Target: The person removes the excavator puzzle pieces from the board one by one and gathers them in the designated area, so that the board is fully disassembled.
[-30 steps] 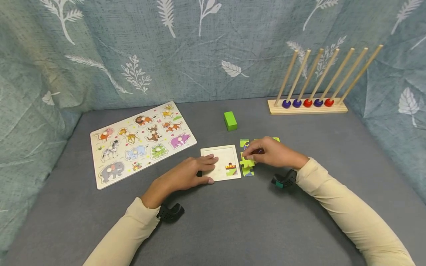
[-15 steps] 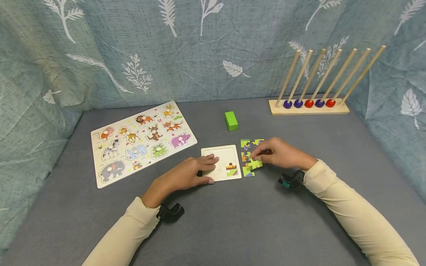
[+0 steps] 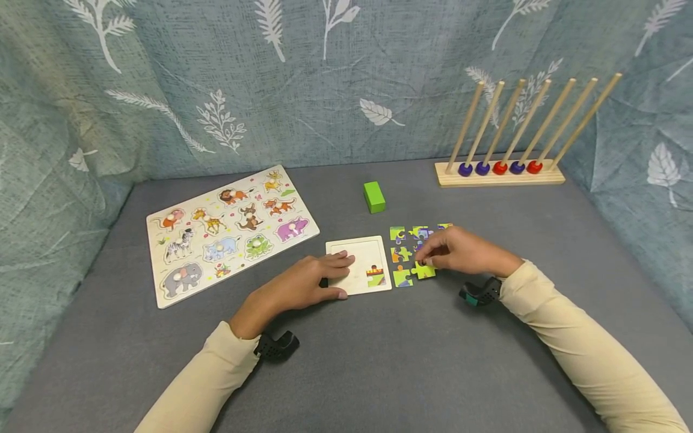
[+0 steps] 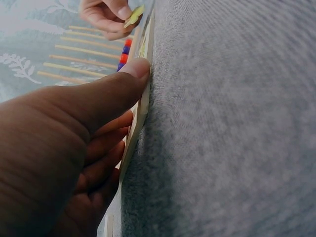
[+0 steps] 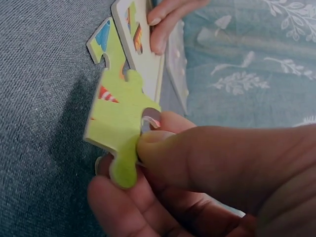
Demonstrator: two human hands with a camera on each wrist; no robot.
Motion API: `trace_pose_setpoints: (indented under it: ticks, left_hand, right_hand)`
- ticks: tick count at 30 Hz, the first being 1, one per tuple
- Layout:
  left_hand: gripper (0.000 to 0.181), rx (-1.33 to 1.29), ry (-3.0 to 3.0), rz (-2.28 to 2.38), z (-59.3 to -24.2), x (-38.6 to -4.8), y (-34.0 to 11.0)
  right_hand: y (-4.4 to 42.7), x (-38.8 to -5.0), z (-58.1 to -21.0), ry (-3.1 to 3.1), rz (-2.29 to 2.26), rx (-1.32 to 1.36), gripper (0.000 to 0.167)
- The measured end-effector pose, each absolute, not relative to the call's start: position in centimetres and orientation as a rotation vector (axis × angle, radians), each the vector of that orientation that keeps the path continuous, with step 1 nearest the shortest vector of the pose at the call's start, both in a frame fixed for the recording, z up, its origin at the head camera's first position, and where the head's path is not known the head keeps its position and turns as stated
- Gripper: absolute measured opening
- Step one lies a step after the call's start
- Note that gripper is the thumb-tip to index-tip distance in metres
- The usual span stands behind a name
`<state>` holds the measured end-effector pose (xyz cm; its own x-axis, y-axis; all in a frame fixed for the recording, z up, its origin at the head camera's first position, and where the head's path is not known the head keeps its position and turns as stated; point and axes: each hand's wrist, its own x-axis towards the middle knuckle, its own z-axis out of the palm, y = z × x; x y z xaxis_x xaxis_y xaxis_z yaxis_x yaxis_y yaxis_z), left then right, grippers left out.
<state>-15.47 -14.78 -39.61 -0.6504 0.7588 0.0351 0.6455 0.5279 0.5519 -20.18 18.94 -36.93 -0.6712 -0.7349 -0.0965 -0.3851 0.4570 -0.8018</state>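
Observation:
My left hand (image 3: 308,281) rests on a square wooden puzzle tray (image 3: 361,248), fingers spread over its left side and thumb at the front edge. One castle-printed jigsaw piece (image 3: 375,275) lies in the tray's lower right corner. Right of the tray, my right hand (image 3: 468,251) pinches a yellow-green jigsaw piece (image 3: 424,270) between thumb and fingers. The right wrist view shows this piece (image 5: 116,111) tilted, a red-and-white striped mark on it. Several loose pieces (image 3: 402,277) lie about that hand, some partly hidden behind it.
A green block (image 3: 374,197) stands behind the tray. At the left lies an animal peg-puzzle board (image 3: 238,264). A wooden peg stand (image 3: 500,178) with red and blue beads is at the back right, before a leaf-patterned cloth (image 3: 314,108).
My right hand has moved to the right, away from the tray, carrying the pinched jigsaw piece. Loose pieces beside the tray are now uncovered. The left hand stays in place.

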Motion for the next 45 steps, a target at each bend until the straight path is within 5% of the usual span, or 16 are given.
trace_pose_setpoints:
  ticks: [45]
  left_hand:
    - [0.048, 1.179, 2.551, 0.719, -38.5, -15.9, -14.3]
  right_hand:
    - [18.9, -20.9, -35.9, 2.315, -0.971, -0.864, 0.016]
